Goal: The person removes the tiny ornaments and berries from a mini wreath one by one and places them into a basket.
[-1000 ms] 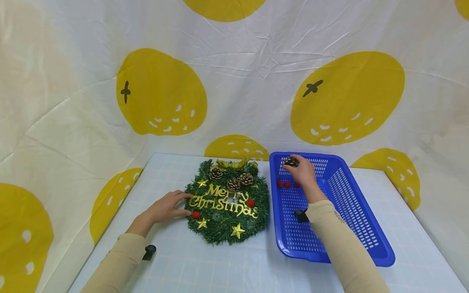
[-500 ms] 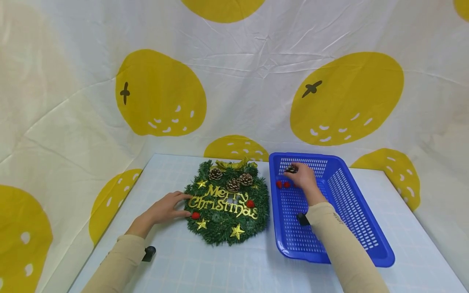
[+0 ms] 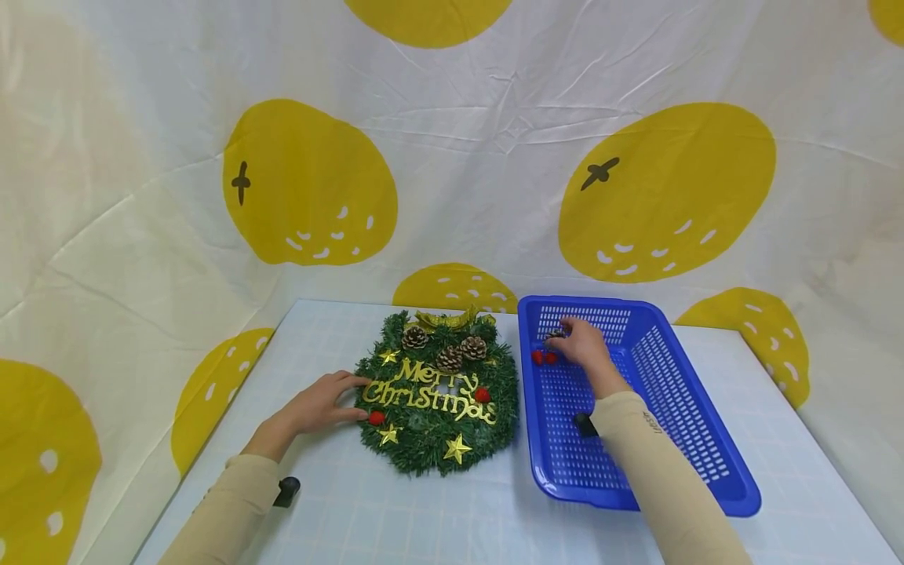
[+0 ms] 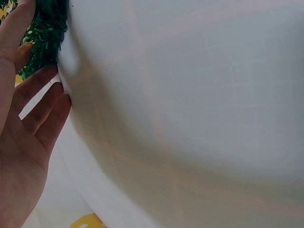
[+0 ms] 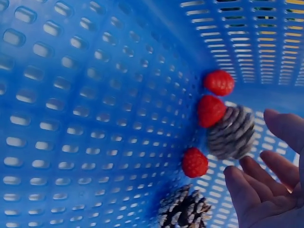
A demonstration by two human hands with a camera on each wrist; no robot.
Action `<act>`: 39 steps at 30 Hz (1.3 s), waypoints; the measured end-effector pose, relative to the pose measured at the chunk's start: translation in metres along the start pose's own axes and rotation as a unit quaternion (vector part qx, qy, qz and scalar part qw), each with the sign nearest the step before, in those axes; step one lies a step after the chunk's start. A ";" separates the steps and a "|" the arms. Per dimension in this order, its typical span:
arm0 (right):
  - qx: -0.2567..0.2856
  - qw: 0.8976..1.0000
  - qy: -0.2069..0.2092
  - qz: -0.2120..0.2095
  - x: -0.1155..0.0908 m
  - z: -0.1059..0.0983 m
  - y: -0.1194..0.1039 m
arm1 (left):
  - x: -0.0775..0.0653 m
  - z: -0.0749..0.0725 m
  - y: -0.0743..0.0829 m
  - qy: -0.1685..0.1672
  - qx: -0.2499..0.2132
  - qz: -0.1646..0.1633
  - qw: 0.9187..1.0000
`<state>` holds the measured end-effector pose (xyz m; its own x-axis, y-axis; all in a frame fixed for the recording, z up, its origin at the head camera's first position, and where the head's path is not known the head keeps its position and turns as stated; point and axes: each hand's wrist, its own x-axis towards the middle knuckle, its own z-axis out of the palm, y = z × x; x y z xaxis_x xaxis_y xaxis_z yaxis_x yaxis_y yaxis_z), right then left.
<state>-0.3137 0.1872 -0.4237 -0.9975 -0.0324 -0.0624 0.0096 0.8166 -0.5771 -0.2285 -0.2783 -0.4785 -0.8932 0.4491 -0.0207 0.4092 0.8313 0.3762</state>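
"Blue plastic basket (image 3: 745, 496), at the wreath's (image 3: 424, 422) 3 o'clock. Who's in its far corner?"

"Right hand (image 3: 586, 345), near the basket's 11 o'clock. Fingers parted, relaxed; wrist view puts them just beside a pinecone (image 5: 231, 133), no grip on it. Fingertip contact: can't tell."

"Anything else down there?"

"Three red berries (image 5: 211, 111) near the wall, second pinecone (image 5: 183, 211) at the wrist view's 6 o'clock. Small, rollable stuff; I'd judge the walls are there to contain it."

"And the left hand (image 3: 321, 404)?"

"Wreath's 9 o'clock. Fingers loosely spread, tips at the greenery, nothing gripped. Probably steadying it. Wreath lies flat, gold lettering (image 3: 424, 396) face up, readable from the wearer's seat. Three more pinecones (image 3: 449, 359) and a gold bow (image 3: 452, 320) crowd its 12 o'clock side."

"Surface, room?"

"Pale table cover (image 3: 395, 518), faint grid. White cloth backdrop (image 3: 466, 180) at 12, with cloth at 9 and 3 too; big yellow fruit (image 3: 311, 180) printed on it, creases showing."
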 end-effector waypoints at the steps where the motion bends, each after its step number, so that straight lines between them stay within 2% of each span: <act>1: -0.002 1.000 0.001 0.000 0.000 -0.001 -0.001 | 0.000 0.000 0.000 0.000 0.000 -0.001 1.000; 7: -0.004 1.000 0.006 -0.015 -0.002 -0.008 -0.015 | 0.000 -0.001 0.000 -0.004 -0.002 -0.007 1.000; 19: 0.029 0.996 0.026 -0.078 -0.036 -0.016 -0.083 | 0.000 -0.002 0.001 -0.006 -0.004 -0.016 1.000; 22: 0.038 0.994 0.036 -0.100 -0.046 -0.013 -0.097 | 0.000 -0.002 0.002 -0.009 -0.006 -0.022 1.000; 26: 0.080 0.989 0.046 -0.119 -0.059 -0.005 -0.114 | -0.001 -0.002 0.003 -0.008 -0.006 -0.022 1.000; 31: 0.141 0.981 0.031 -0.129 -0.072 0.006 -0.130 | -0.001 -0.001 0.003 -0.007 -0.005 -0.020 1.000; 39: 0.171 0.973 0.015 -0.151 -0.089 0.027 -0.147 | -0.001 0.000 0.001 0.004 0.000 -0.003 1.000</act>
<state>-0.2247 0.0543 -0.3557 -0.9598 -0.2201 0.1742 -0.2678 0.5327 -0.8028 -0.2270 -0.2776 -0.4777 -0.8973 0.4412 -0.0159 0.4035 0.8342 0.3758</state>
